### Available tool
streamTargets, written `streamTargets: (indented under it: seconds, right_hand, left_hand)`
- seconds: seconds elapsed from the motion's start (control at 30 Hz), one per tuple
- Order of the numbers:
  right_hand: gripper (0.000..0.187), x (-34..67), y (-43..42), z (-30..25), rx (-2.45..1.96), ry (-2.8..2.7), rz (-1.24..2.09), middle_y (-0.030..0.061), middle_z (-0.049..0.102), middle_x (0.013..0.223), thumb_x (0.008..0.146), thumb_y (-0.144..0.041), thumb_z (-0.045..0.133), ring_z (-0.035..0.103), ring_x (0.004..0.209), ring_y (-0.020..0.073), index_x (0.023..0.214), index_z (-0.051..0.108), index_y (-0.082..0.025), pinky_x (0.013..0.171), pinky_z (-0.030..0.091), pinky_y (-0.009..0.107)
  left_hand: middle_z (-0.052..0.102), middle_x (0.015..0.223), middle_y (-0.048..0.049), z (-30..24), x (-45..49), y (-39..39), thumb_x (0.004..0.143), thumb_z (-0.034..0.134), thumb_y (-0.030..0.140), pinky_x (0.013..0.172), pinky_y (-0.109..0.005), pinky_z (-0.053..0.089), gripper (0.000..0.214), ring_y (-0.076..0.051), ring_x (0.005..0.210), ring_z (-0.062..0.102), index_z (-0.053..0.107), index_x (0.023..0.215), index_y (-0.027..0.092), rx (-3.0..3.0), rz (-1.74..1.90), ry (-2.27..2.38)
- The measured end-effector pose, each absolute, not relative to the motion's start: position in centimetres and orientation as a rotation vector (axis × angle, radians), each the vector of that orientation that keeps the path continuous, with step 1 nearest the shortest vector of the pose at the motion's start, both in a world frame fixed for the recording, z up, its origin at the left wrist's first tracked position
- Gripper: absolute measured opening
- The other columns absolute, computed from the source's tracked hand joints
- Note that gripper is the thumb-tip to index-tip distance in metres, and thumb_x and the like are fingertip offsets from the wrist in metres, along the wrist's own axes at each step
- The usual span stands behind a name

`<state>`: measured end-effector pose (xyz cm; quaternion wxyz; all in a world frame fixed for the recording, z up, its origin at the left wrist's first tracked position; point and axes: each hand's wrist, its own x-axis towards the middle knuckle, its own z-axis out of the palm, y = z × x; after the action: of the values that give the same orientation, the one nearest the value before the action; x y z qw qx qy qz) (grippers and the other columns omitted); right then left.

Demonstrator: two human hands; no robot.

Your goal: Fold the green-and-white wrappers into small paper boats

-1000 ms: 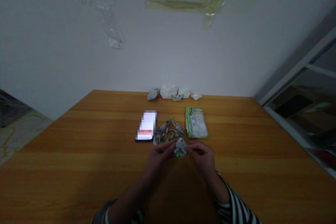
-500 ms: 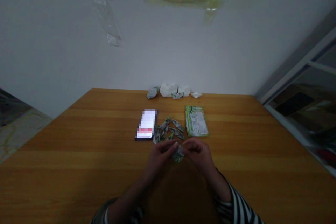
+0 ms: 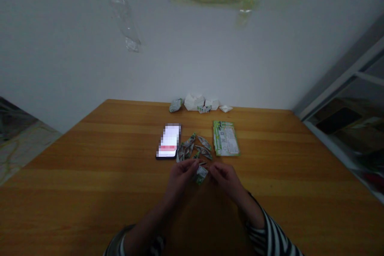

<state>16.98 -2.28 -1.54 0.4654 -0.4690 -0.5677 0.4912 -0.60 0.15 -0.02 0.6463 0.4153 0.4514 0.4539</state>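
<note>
A small green-and-white printed packet or folded piece hangs from my left hand, pinched between thumb and fingertips. Close by on its right is my right hand, with thumb and forefinger pressed together. Its fingertips sit just off the piece's edge, and whether anything tiny is between them I cannot make out. Just beyond both hands lies a loose group of narrow, pointed folded pieces with the same grey, white and green print.
A lit phone lies left of the folded pieces, and a flat green-and-white printed pack lies right. Crumpled white paper, a grey-green crumpled lump and a small white folded piece line the wooden table's wall side.
My right fingertips have drawn slightly away from the small printed piece, which stays in my left hand and shows more of its face. The view has shifted slightly.
</note>
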Motion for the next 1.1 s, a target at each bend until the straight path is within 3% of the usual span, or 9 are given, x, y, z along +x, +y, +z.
streamTargets:
  seconds: [0.2, 0.37, 0.53, 0.67, 0.8, 0.97, 1.1]
  right_hand:
    - [0.040, 16.7, -2.3, -1.7, -1.152, -1.434, 1.226, -0.0019, 0.059, 0.055, 0.087, -0.050, 0.055, 0.052, 0.049, 0.0110, 0.067, 0.065, -0.016, 0.045, 0.039, 0.019]
    - [0.032, 17.2, -2.4, -1.6, -1.178, -1.509, 1.205, -0.0015, 0.061, 0.055, 0.086, -0.041, 0.059, 0.053, 0.048, 0.0105, 0.069, 0.068, -0.016, 0.045, 0.038, 0.018]
    - [0.024, 17.3, -2.5, -2.0, -1.283, -1.786, 0.823, -0.0012, 0.062, 0.056, 0.087, -0.029, 0.056, 0.052, 0.048, 0.0111, 0.069, 0.066, -0.018, 0.048, 0.038, 0.019]
    - [0.017, 17.5, -2.3, -2.2, -1.268, -1.829, 0.753, 0.0011, 0.066, 0.066, 0.085, -0.027, 0.058, 0.055, 0.058, 0.0139, 0.074, 0.067, -0.019, 0.057, 0.039, 0.022]
    - [0.025, 17.3, -2.5, -1.8, -1.205, -1.837, 0.874, -0.0010, 0.064, 0.063, 0.091, -0.030, 0.051, 0.054, 0.055, 0.0132, 0.078, 0.069, -0.020, 0.053, 0.037, 0.021]
    - [0.039, 16.3, -2.8, -2.0, -1.233, -1.600, 1.039, -0.0038, 0.051, 0.049, 0.088, -0.040, 0.054, 0.045, 0.046, 0.0106, 0.059, 0.063, -0.017, 0.046, 0.032, 0.020]
    - [0.047, 16.0, -2.7, -2.7, -1.260, -1.457, 1.064, -0.0046, 0.048, 0.045, 0.090, -0.051, 0.047, 0.043, 0.039, 0.0095, 0.058, 0.055, -0.017, 0.038, 0.032, 0.019]
  left_hand:
    - [0.080, 0.083, -0.0082, 0.6, -0.3, -0.2, 0.068, 0.078, 0.038, 0.069, -0.028, 0.052, 0.026, -0.024, 0.076, 0.071, 0.079, 0.082, 0.016, 1.028, 1.048, 1.057]
    - [0.079, 0.076, -0.0072, 0.9, -0.1, -0.3, 0.068, 0.077, 0.042, 0.065, -0.028, 0.053, 0.030, -0.023, 0.070, 0.071, 0.078, 0.082, 0.015, 1.066, 1.022, 1.050]
    - [0.079, 0.075, -0.0081, 0.6, -0.1, -0.2, 0.066, 0.079, 0.042, 0.064, -0.027, 0.053, 0.033, -0.022, 0.069, 0.071, 0.078, 0.082, 0.014, 0.996, 0.984, 1.014]
    - [0.078, 0.074, -0.0109, 0.0, 0.0, 0.0, 0.063, 0.082, 0.037, 0.063, -0.026, 0.053, 0.034, -0.019, 0.064, 0.071, 0.077, 0.085, 0.011, 0.829, 0.976, 0.948]
    - [0.078, 0.073, -0.0109, -0.4, 0.0, 0.2, 0.064, 0.082, 0.036, 0.063, -0.026, 0.052, 0.034, -0.019, 0.065, 0.071, 0.076, 0.086, 0.010, 0.827, 0.976, 0.921]
    - [0.077, 0.083, -0.0114, -0.3, -0.1, 0.2, 0.067, 0.080, 0.039, 0.067, -0.027, 0.052, 0.034, -0.021, 0.073, 0.070, 0.077, 0.088, 0.012, 0.940, 0.988, 0.967]
    - [0.076, 0.087, -0.0074, 0.0, -0.1, 0.1, 0.077, 0.071, 0.039, 0.072, -0.028, 0.052, 0.043, -0.021, 0.078, 0.069, 0.068, 0.114, 0.018, 1.049, 0.983, 0.891]
